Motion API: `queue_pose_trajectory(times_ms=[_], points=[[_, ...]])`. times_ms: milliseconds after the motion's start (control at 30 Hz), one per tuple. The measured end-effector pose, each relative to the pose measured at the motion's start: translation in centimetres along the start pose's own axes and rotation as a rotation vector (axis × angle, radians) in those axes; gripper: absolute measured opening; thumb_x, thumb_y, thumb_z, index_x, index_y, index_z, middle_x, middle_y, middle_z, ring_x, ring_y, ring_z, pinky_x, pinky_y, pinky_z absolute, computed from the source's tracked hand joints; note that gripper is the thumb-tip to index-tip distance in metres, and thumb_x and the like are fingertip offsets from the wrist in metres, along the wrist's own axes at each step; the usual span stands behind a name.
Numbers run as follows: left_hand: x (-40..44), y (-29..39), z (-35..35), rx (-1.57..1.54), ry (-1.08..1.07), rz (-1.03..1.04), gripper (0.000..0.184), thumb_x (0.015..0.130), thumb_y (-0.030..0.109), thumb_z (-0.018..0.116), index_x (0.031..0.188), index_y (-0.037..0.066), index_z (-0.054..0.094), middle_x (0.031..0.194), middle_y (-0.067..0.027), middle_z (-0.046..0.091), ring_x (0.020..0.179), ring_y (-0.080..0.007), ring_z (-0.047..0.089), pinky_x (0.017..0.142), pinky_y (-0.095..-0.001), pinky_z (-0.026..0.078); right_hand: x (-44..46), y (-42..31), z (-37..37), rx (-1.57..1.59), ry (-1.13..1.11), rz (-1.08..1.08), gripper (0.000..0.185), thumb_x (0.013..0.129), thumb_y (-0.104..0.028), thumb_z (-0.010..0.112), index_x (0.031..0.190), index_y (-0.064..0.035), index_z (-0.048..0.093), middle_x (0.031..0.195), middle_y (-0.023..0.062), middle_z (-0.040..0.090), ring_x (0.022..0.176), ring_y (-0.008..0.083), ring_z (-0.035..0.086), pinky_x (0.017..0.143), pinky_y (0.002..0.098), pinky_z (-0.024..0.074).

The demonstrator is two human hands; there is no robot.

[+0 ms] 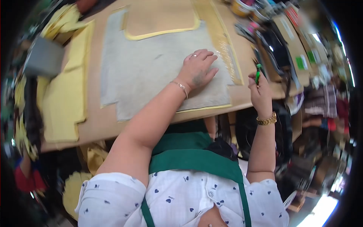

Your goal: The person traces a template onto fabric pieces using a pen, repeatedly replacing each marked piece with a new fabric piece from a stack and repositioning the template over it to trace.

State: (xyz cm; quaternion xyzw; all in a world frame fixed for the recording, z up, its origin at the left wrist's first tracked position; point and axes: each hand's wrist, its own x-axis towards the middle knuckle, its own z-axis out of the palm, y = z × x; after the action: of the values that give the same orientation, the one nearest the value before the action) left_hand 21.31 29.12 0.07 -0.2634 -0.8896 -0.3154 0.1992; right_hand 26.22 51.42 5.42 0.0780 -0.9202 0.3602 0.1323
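Grey sheet (159,75) lay flat on the brown-topped table (94,117), in front of the person, near edge close to the table's edge. Left hand (198,70) rested palm down on its right half, fingers extended and loosely spaced, thumb out to the side, gripping nothing. Right hand (261,92) was off the sheet, over the table's right side, fingers closed around a green-handled tool (258,73); tip was dark and thin, too blurred to call the type. Handling, my read: sheet light for its area, floppy, bends easily, not brittle, low slip thanks to the matte, suede-like face. Best hold: flat palm to pin it, or two opposite edges to lift; the notched corners looked like weak grab points. Outline was stepped, with yellow trim (162,36) bordering a rounded cutout at the far side. Glossy, wrinkled clear film (227,56) ran along the right, probably slicker. Matte yellow pieces (64,102) lay left, straight-edged and notched, beside a smooth, boxy grey block (44,56).
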Motion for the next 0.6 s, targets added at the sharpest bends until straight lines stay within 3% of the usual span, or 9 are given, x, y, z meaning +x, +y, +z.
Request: queue_pose_trajectory(times_ms=[100,233,333,500,600], points=[[-4.6,-3.4,-6.5,0.132,0.203,-0.132,0.031,0.070,0.019,0.062,0.096,0.004,0.056,0.101,-0.0140,0.053,0.100,-0.0280,0.047,0.085,-0.0356,0.038,2.1,1.7,2.9,-0.145,0.016,-0.047,0.016,0.080,-0.015,0.050,0.084,0.0008,0.053,0.073,0.0169,0.054,0.072,0.0307,0.053,0.064,0.0358,0.0411],[-13.0,-10.9,-14.5,0.571,0.415,-0.631,0.041,0.070,0.025,0.062,0.099,-0.002,0.054,0.092,-0.0174,0.056,0.089,-0.0299,0.053,0.078,-0.0356,0.042,4.6,3.0,5.0,-0.253,-0.039,0.100,0.024,0.078,-0.022,0.053,0.081,0.0016,0.056,0.072,0.0179,0.056,0.068,0.0316,0.055,0.062,0.0361,0.0426],[-15.9,-11.7,-17.5,0.371,0.268,-0.969,0.047,0.070,0.030,0.061,0.101,-0.004,0.052,0.092,-0.0183,0.057,0.084,-0.0307,0.055,0.075,-0.0355,0.043,5.0,3.3,6.0,-0.222,-0.017,0.218,0.034,0.074,-0.031,0.058,0.078,0.0028,0.057,0.069,0.0184,0.058,0.066,0.0303,0.057,0.061,0.0358,0.0438],[-15.9,-12.1,-17.2,0.122,0.343,-1.026,0.047,0.070,0.033,0.062,0.096,-0.006,0.053,0.085,-0.0179,0.057,0.081,-0.0261,0.055,0.071,-0.0333,0.043,5.6,2.6,5.7,-0.314,-0.043,0.389,0.041,0.072,-0.037,0.061,0.075,0.0038,0.057,0.066,0.0159,0.058,0.062,0.0233,0.057,0.058,0.0335,0.0429],[-16.2,-12.5,-17.5,-0.164,0.490,-0.979,0.044,0.071,0.031,0.062,0.093,-0.006,0.052,0.081,-0.0126,0.056,0.075,-0.0188,0.053,0.066,-0.0292,0.042,4.7,3.2,4.9,0.199,-0.020,0.507,0.041,0.072,-0.038,0.062,0.072,0.0028,0.056,0.064,0.0104,0.056,0.058,0.0161,0.052,0.055,0.0302,0.0406]])
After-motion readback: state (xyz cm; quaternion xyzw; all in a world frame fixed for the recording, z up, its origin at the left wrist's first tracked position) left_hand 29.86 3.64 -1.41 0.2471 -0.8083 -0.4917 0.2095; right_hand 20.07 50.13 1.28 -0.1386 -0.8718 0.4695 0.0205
